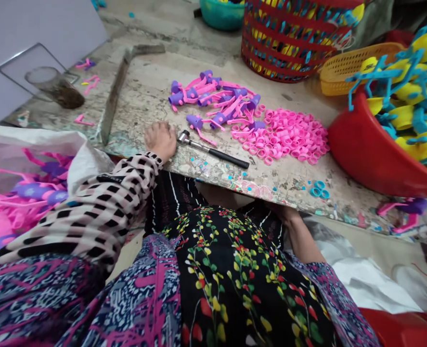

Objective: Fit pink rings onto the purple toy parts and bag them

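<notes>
My left hand (161, 140) rests palm down on the table's front edge, fingers laid on the surface and nothing in them. Just right of it lies a small hammer (215, 153) with a metal head and a black grip; the head is close beside my hand. My right hand (287, 214) is below the table edge by my lap, its fingers hidden. Behind the hammer lies a heap of purple and pink plastic parts (216, 99). To their right spreads a pile of small pink rings (292, 135).
A red basin (357, 144) of yellow and blue parts stands at the right, near a yellow basket (361, 60) and a tall red basket (292, 43). At left are an angled bar (115, 91), a tipped glass (52, 86) and a white sack (90, 156). Blue rings (319, 189) lie near the edge.
</notes>
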{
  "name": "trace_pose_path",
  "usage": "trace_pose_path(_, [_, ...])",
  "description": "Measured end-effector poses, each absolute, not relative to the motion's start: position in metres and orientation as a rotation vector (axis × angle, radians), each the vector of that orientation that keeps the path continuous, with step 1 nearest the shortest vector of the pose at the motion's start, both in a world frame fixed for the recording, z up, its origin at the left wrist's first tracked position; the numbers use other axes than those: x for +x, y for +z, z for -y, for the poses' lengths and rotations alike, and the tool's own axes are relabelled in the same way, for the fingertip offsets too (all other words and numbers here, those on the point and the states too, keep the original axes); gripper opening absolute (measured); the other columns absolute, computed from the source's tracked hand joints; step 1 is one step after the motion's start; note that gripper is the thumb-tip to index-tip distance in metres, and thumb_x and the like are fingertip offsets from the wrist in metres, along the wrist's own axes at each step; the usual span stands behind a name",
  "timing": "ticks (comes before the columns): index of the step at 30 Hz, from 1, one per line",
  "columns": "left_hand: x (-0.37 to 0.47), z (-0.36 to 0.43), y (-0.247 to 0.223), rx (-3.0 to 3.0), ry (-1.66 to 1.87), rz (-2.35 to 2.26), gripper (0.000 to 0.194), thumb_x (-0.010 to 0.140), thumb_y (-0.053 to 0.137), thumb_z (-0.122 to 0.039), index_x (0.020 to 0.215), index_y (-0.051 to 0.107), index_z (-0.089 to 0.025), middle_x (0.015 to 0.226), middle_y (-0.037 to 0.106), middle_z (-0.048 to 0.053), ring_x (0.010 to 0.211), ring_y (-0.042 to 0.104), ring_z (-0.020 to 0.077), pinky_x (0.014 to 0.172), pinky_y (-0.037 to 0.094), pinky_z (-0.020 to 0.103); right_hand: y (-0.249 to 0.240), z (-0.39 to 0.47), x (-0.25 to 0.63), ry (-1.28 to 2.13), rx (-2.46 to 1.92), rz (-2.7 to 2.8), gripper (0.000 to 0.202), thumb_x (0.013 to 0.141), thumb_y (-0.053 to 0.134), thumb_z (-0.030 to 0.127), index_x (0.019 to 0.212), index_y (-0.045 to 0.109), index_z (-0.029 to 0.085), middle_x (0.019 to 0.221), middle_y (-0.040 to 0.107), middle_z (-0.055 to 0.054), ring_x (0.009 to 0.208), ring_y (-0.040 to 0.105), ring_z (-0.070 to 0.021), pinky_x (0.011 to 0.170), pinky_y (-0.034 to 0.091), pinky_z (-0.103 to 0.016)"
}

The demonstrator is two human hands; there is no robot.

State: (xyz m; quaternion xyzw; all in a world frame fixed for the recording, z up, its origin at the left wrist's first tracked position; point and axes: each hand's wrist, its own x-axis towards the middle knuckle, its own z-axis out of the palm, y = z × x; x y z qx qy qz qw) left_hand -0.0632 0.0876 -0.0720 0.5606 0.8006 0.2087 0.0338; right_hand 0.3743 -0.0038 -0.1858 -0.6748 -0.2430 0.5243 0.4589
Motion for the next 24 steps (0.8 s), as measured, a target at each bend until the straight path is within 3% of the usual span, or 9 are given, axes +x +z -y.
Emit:
trace_pose_path(3, [-0.065, -0.088, -0.074, 1.737, 0.673, -2.458, 0.049, 0.096, 0.036, -0.038, 0.126, 0.052, -0.002, 0.129, 0.053, 0.02, 0.123, 0.043, 0.0329, 0.106, 0.029, 0.049, -0.173, 0.027, 0.393, 1.353, -1.671, 0.38, 0.018, 0.093, 0.053, 0.027, 0.099, 0.063, 0.014, 0.095, 0.066, -0.006, 0.085, 0.066, -0.0182, 0.074, 0.056, -0.034])
trace_pose_path(6, [-0.066, -0.089, -0.078, 1.718, 0.703, -2.469, 0.048, 0.094, 0.036, -0.039, 0.126, 0.055, -0.008, 0.129, 0.053, 0.019, 0.124, 0.043, 0.0358, 0.106, 0.029, 0.05, -0.162, 0.053, 0.41, 1.297, -1.685, 0.184, 0.016, 0.092, 0.052, 0.02, 0.078, 0.06, 0.016, 0.073, 0.065, -0.002, 0.071, 0.066, -0.0143, 0.068, 0.056, -0.028])
trace_pose_path(9, [-0.068, -0.091, -0.08, 1.702, 0.734, -2.462, 0.047, 0.093, 0.036, -0.04, 0.126, 0.056, -0.011, 0.129, 0.053, 0.02, 0.125, 0.042, 0.0366, 0.107, 0.028, 0.052, -0.157, 0.077, 0.42, 1.242, -1.704, 0.039, 0.017, 0.093, 0.052, 0.022, 0.079, 0.059, 0.015, 0.069, 0.062, 0.001, 0.062, 0.063, -0.0105, 0.063, 0.055, -0.025])
trace_pose_path(12, [-0.069, -0.091, -0.082, 1.69, 0.773, -2.455, 0.048, 0.092, 0.037, -0.039, 0.126, 0.055, -0.012, 0.129, 0.054, 0.019, 0.126, 0.042, 0.0357, 0.108, 0.028, 0.051, -0.157, 0.096, 0.418, 1.261, -1.718, -0.046, 0.017, 0.093, 0.055, 0.029, 0.091, 0.061, 0.013, 0.078, 0.063, 0.001, 0.062, 0.061, -0.0092, 0.059, 0.054, -0.025])
trace_pose_path(15, [-0.07, -0.09, -0.082, 1.69, 0.804, -2.441, 0.048, 0.091, 0.037, -0.038, 0.127, 0.055, -0.012, 0.131, 0.053, 0.018, 0.127, 0.042, 0.0346, 0.109, 0.027, 0.051, -0.16, 0.103, 0.406, 1.316, -1.704, -0.063, 0.011, 0.091, 0.055, 0.022, 0.088, 0.061, 0.014, 0.075, 0.064, 0.001, 0.061, 0.061, -0.0096, 0.059, 0.054, -0.025])
trace_pose_path(19, [-0.071, -0.087, -0.08, 1.703, 0.796, -2.417, 0.05, 0.09, 0.036, -0.037, 0.129, 0.052, -0.011, 0.135, 0.051, 0.019, 0.129, 0.04, 0.0343, 0.112, 0.024, 0.05, -0.165, 0.099, 0.387, 1.392, -1.67, 0.013, 0.008, 0.08, 0.059, 0.012, 0.077, 0.062, 0.019, 0.062, 0.064, 0.002, 0.053, 0.063, -0.0111, 0.055, 0.055, -0.02])
trace_pose_path(24, [-0.072, -0.086, -0.079, 1.717, 0.792, -2.394, 0.051, 0.089, 0.035, -0.035, 0.129, 0.052, -0.009, 0.138, 0.049, 0.02, 0.133, 0.037, 0.034, 0.114, 0.02, 0.051, -0.166, 0.092, 0.375, 1.394, -1.7, 0.161, 0.009, 0.069, 0.067, 0.016, 0.071, 0.06, 0.023, 0.055, 0.063, 0.003, 0.046, 0.062, -0.0147, 0.046, 0.055, -0.023])
